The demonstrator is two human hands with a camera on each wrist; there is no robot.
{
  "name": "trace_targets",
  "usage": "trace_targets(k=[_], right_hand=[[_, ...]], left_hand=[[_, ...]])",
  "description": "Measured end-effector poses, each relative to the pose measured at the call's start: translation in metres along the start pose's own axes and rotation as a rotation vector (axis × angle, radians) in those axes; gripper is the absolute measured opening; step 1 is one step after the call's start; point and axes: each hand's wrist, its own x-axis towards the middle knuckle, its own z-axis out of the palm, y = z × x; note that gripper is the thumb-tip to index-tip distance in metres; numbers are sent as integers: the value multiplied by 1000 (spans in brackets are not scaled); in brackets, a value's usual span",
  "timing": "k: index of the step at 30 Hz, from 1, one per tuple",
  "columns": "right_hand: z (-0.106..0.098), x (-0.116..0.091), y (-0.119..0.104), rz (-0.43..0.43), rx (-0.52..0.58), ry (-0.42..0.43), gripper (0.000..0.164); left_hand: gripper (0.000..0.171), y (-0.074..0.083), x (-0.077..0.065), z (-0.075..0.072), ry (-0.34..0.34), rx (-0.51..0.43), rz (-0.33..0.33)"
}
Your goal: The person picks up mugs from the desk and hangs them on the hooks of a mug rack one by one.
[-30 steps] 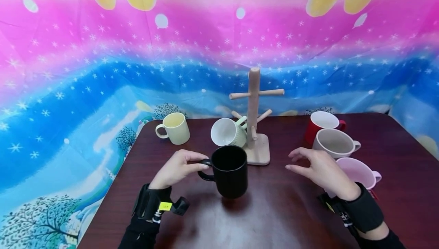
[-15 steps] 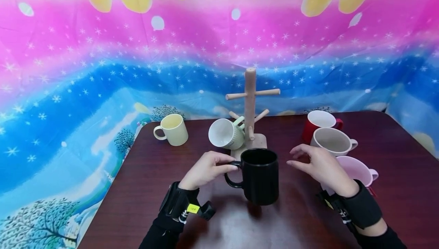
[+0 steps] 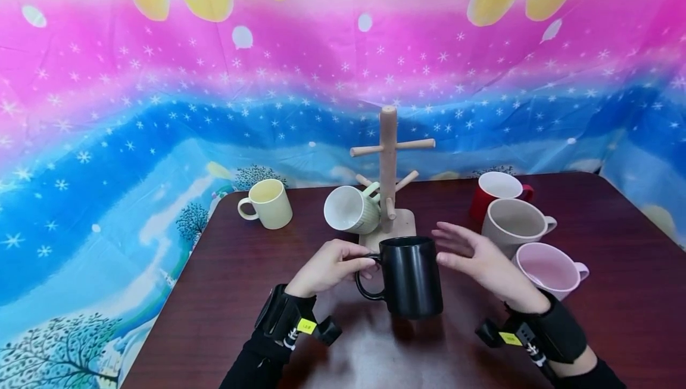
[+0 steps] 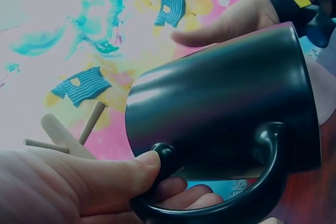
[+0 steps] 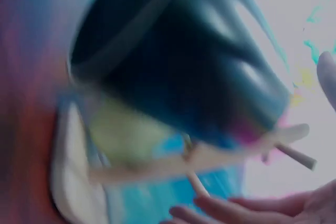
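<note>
A glossy black cylindrical mug (image 3: 412, 282) is being held above the dark reddish-brown wooden surface (image 3: 214, 282), more or less upright. Compared with a second ago, it is being presented farther to the right, in front of the base of the pale wooden mug tree (image 3: 388, 168). Over the last half second the mug is being shifted only slightly, while the right hand (image 3: 482, 261) is being brought leftward to its side, away from the pink ceramic mug (image 3: 552, 267). By judgement, the work is being turned from one-handed carrying into handling shared by both hands, though no second grip is being shown.

By the fingers of the left hand (image 3: 329, 264), the upper part of the curved black handle (image 4: 277, 169) is being pinched: the thumb is being pressed near the upper root, and the other fingers are being kept curled behind it. The lower loop and the whole body of the mug are being left uncovered by that hand.

The fingers of the right hand are being held spread and nearly straight, with nothing gripped. The mug's side away from the handle is being faced by them; in the blurred right wrist view a gap is being shown, and no contact is being made out.
</note>
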Motion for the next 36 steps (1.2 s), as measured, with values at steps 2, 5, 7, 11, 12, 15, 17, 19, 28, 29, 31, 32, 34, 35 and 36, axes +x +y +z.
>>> trace_targets(k=[2, 5, 7, 11, 12, 15, 17, 19, 28, 29, 31, 32, 34, 35, 36], right_hand=[[8, 1, 2, 3, 91, -62, 72], [20, 1, 5, 51, 184, -102, 84], [27, 0, 5, 85, 233, -103, 87], [41, 0, 6, 115, 334, -67, 83], [44, 0, 6, 113, 355, -54, 81], [52, 1, 8, 87, 390, 2, 76], [55, 2, 10, 72, 392, 43, 74], [57, 2, 12, 58, 389, 67, 72], [59, 2, 16, 137, 480, 142, 67], [60, 2, 16, 159, 523, 162, 65], [62, 2, 16, 180, 627, 215, 59], [63, 2, 17, 177, 673, 244, 57], [67, 2, 17, 143, 752, 302, 53], [69, 2, 17, 110, 781, 328, 51], [70, 2, 17, 77, 806, 346, 49]], left_hand=[[21, 1, 0, 1, -2, -3, 20], [20, 3, -1, 2, 5, 19, 39], [20, 5, -1, 2, 9, 34, 41], [19, 6, 0, 4, 17, 68, 48], [19, 5, 1, 5, 17, 73, 52], [20, 5, 3, 8, 29, 84, 55], [19, 4, 3, 10, 35, 77, 37], [20, 4, 4, 11, 40, 71, 17], [29, 2, -4, -7, 132, 20, -90], [31, 0, -7, -13, 152, 8, -105], [31, -2, -11, -24, 178, 0, -119], [31, -3, -14, -29, 184, -3, -128], [31, -4, -19, -37, 188, -15, -156], [31, -5, -20, -40, 183, -20, -164], [31, -5, -22, -42, 182, -22, -172]])
